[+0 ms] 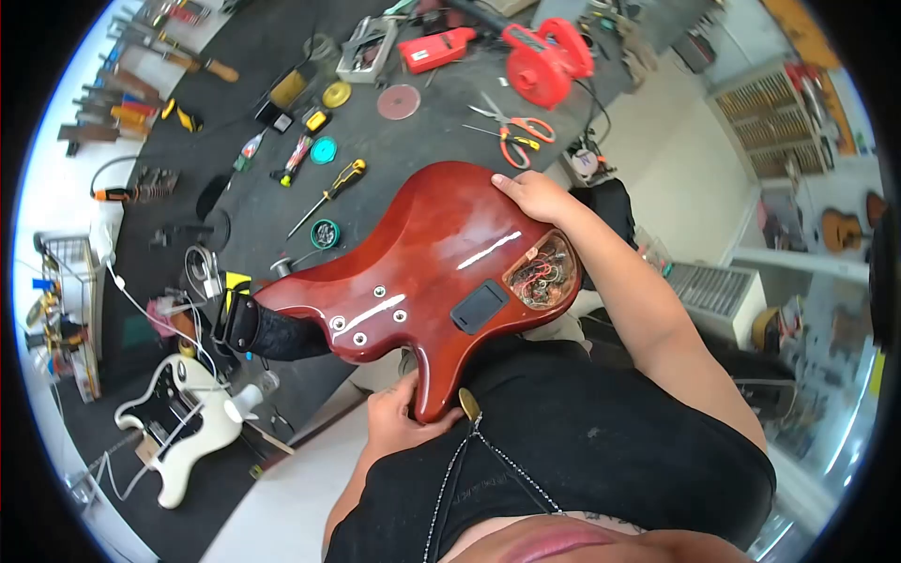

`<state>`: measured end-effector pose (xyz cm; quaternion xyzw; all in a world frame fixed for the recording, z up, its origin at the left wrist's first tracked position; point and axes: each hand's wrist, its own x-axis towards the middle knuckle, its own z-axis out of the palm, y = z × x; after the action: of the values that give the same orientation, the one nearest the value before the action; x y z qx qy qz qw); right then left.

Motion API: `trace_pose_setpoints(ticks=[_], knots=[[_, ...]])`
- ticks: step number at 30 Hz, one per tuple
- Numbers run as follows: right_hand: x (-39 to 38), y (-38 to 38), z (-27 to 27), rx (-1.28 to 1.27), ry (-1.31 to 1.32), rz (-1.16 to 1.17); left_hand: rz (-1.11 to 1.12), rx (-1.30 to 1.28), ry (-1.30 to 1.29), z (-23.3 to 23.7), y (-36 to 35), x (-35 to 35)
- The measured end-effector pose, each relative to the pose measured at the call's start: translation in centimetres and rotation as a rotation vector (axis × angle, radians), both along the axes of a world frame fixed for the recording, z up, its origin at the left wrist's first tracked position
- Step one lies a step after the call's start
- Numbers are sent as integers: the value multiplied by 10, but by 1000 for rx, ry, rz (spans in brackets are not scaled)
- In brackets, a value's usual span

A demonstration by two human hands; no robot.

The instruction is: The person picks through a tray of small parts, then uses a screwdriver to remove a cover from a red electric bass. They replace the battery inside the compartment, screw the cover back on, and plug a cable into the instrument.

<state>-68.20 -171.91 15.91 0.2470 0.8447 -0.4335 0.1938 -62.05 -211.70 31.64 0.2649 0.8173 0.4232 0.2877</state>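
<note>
A glossy red-brown electric guitar body (413, 263) lies back side up in front of my chest. Its open control cavity (544, 272) shows tangled wires, and a black rectangular battery compartment (480, 306) sits beside it. Several metal screw points mark the neck joint. My right hand (535, 197) grips the far right edge, thumb on the back and other fingers hidden beneath. Around the near horn, my left hand (392, 418) is closed, partly covered by the wood. At the neck end, a black padded piece (286, 333) is against the body; the neck itself is hidden.
On the dark workbench (366, 192) lie a yellow-black screwdriver (330, 195), a small round green container (325, 234), orange-handled scissors (514, 127) and a red blower (547, 61). A white guitar body (202, 422) lies at left. Chisels and files (122, 98) line the upper left.
</note>
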Motion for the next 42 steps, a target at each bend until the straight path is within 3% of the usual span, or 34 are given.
trace_pose_setpoints(ticks=[1,2,5,7,9,11,13,15,18,20,26,27,29,30,31,33,37,39,42], knots=[[11,0,0,-87,-2,-48,-115,34,166,9,3,-7],[22,-5,0,-88,4,-66,-134,34,171,11,2,-9],[54,-13,-12,-253,-26,-139,-397,404,500,5,6,-27],[82,-34,3,-234,98,-159,-518,580,505,33,32,-35],[111,-45,-19,-484,-8,-276,-640,608,607,82,69,-41],[141,-62,-17,-652,-16,-378,-780,649,690,94,91,-33],[170,-75,10,-742,24,-481,-515,768,822,72,104,-18],[197,-69,-25,-616,32,-517,-595,866,831,60,121,-16],[241,-50,-24,-738,112,-689,-748,628,952,76,164,0],[265,-33,-33,-779,235,-747,-829,663,946,76,207,16],[348,50,-35,-844,350,-1112,-956,683,765,81,343,82],[358,73,-42,-862,433,-1225,-943,690,791,81,366,92],[386,116,-87,-896,512,-1197,-884,656,638,84,403,108],[393,130,-46,-904,474,-1250,-834,697,574,87,423,118],[394,143,-26,-899,467,-1230,-829,698,526,87,439,123],[398,163,-5,-734,458,-1420,-737,768,430,88,470,135],[402,201,-5,-694,460,-1421,-611,909,171,77,532,151],[404,226,2,-661,410,-1416,-645,925,174,78,566,145],[404,266,4,-736,385,-1375,-529,930,-152,78,616,129]])
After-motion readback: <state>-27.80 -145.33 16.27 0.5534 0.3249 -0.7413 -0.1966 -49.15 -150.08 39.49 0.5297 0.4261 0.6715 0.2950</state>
